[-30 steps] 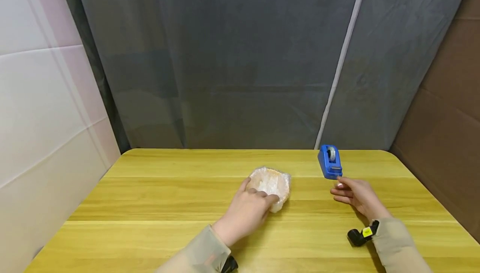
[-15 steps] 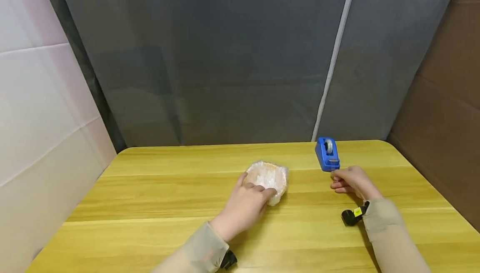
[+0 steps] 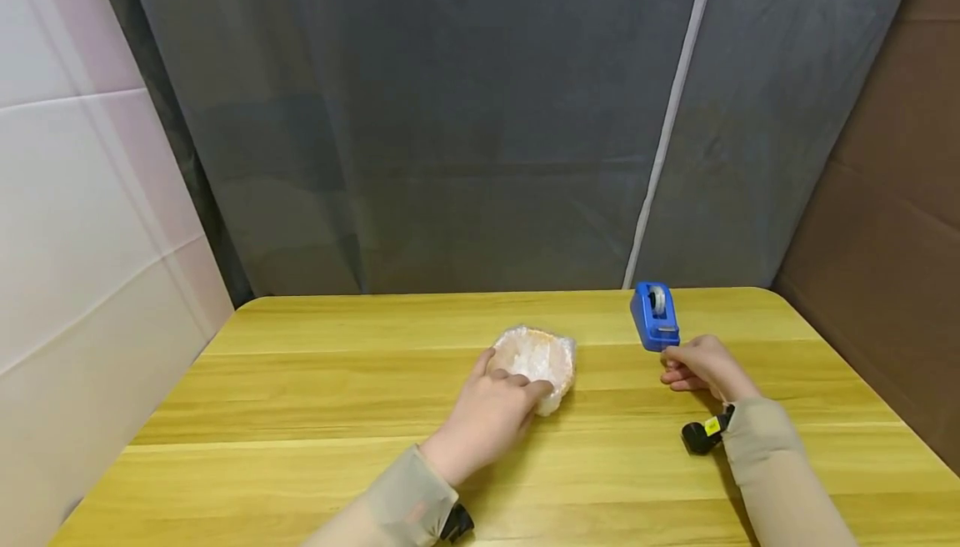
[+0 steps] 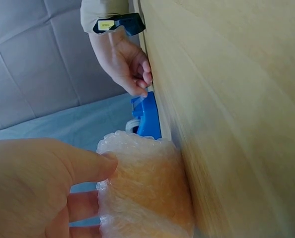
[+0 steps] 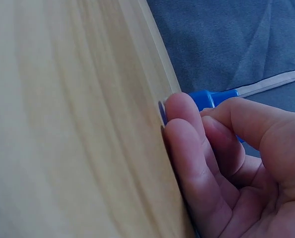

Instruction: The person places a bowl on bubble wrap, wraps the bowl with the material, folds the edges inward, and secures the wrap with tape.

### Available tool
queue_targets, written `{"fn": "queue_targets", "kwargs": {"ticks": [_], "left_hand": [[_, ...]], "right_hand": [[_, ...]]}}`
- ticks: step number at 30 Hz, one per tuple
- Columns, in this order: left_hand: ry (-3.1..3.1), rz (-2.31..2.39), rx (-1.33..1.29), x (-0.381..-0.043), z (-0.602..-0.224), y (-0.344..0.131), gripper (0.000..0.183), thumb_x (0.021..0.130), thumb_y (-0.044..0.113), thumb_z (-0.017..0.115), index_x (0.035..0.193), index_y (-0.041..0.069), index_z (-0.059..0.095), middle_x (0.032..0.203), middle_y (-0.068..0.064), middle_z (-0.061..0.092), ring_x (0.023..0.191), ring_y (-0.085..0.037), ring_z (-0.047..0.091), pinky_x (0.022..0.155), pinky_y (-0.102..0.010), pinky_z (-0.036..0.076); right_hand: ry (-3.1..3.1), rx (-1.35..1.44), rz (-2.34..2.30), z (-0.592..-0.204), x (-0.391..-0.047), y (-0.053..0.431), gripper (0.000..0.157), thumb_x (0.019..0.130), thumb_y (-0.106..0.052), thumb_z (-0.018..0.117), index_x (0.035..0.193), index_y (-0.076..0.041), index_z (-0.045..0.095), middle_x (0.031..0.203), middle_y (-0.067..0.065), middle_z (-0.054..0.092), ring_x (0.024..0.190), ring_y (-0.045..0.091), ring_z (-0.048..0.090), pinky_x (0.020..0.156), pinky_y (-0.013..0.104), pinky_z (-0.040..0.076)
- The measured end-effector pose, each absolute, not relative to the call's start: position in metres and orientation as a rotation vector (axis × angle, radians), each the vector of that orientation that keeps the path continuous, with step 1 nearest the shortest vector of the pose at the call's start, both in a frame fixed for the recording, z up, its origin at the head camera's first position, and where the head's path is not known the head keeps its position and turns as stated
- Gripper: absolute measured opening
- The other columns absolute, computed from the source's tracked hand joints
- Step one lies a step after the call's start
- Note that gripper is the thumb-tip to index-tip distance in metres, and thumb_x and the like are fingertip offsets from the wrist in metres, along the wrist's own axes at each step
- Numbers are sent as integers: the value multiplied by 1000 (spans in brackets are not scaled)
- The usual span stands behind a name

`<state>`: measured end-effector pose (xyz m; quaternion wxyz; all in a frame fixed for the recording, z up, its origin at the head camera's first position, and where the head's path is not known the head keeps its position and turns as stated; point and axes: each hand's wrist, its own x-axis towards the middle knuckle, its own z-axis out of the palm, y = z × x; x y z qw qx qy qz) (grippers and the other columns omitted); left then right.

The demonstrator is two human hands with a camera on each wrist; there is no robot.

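Note:
A rounded, pale orange thing in bubble wrap (image 3: 536, 355) sits on the table in the middle of the head view. My left hand (image 3: 487, 418) rests on its near side, thumb and fingers spread over the top; the left wrist view has the thumb pressing the wrap (image 4: 147, 173). Further right stands a blue tape dispenser (image 3: 655, 318) with a roll of clear tape (image 3: 657, 300). Right at its front edge, my right hand (image 3: 705, 363) pinches the tape end between thumb and forefinger, the other fingers curled beneath. The fingers hide most of the strip.
A wooden table (image 3: 337, 414) lies under both hands. Behind it hangs a dark grey cloth (image 3: 465, 130), with a white panel (image 3: 90, 197) to the left and a brown one (image 3: 892, 197) to the right. Both wrists carry black cameras.
The head view has shifted a little. My right hand's fingers have drawn closer together at the dispenser's front. My left hand stays on the wrapped thing.

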<state>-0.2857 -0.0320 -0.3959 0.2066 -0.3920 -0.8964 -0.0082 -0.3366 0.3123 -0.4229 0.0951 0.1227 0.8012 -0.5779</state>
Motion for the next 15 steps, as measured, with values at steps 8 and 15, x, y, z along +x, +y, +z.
{"fn": "queue_targets", "kwargs": {"ticks": [8, 15], "left_hand": [[-2521, -19, -1091, -284, -397, -32, 20, 90, 24, 67, 109, 29, 69, 88, 9, 71, 81, -14, 67, 104, -58, 33], [-2502, -20, -1093, -286, -397, -32, 21, 91, 24, 66, 111, 28, 69, 89, 9, 71, 80, -14, 67, 104, -58, 34]], "right_hand": [[2367, 311, -1738, -432, -333, 316, 21, 91, -9, 57, 89, 12, 58, 66, 6, 65, 59, 12, 66, 59, 26, 57], [2121, 144, -1855, -425, -329, 335, 19, 98, -17, 55, 89, -1, 61, 78, 3, 64, 71, 15, 68, 69, 32, 58]]}}
